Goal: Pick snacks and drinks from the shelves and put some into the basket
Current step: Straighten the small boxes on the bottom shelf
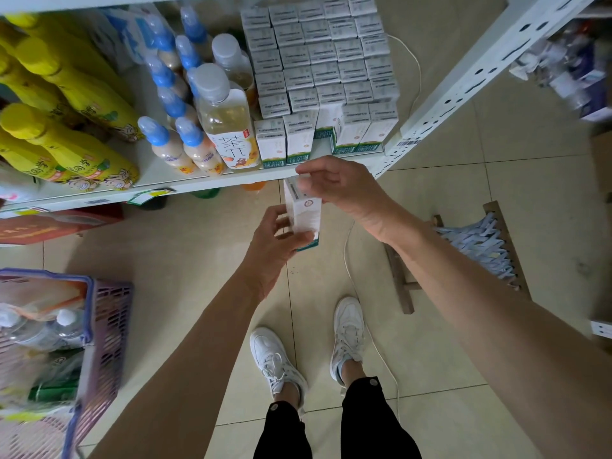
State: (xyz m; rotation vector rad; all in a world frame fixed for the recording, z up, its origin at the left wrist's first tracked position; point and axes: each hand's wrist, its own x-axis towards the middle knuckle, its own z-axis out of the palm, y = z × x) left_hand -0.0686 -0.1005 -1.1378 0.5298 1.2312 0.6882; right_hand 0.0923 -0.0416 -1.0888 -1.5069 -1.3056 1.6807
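Note:
A white milk carton (303,212) with a green base hangs upright just in front of the shelf edge (165,185). My left hand (273,246) grips its lower part from the left. My right hand (337,187) pinches its top from the right. On the shelf behind stand several stacked white milk cartons (318,61), a tea bottle (228,124) with a pale cap, several blue-capped bottles (165,140) and several yellow bottles (69,147). The purple basket (109,329) sits at the lower left and holds water bottles and packets.
A white shelf upright (470,71) rises at the right. A wooden stool with woven blue straps (477,246) stands on the tiled floor to the right. A white cable (351,276) runs across the floor. My white shoes (275,359) are below.

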